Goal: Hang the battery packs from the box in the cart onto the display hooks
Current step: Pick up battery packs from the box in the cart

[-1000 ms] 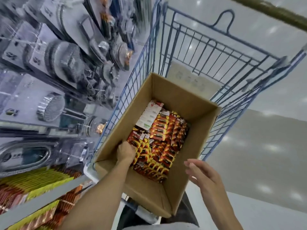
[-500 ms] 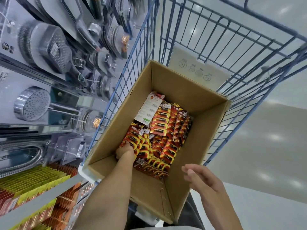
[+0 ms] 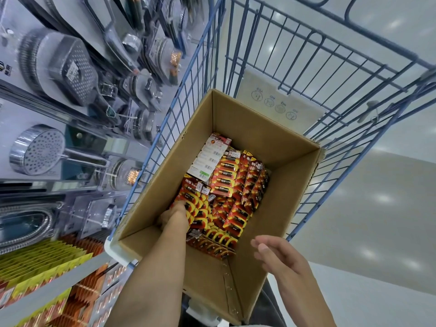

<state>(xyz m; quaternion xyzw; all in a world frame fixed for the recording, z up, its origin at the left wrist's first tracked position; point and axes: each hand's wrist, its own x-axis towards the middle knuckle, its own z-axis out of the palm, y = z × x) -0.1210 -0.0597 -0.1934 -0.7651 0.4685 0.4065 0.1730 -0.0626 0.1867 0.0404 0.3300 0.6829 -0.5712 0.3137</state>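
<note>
1. Above near-right corner of box [image 3: 295, 185]: right hand [image 3: 280, 258], fingers [image 3: 262, 247] loosely spread, empty.
2. Inside box, near-left: left hand [image 3: 173, 214] down on battery packs [image 3: 226, 197]; grip impossible to tell.
3. Likely risk: dragging overlapped neighbouring packs up, then dropping them.

Glossy pale floor [image 3: 377, 208] — ceiling-light glints — packaged shower heads [image 3: 37, 149] on shelving [image 3: 54, 283] at left
</note>
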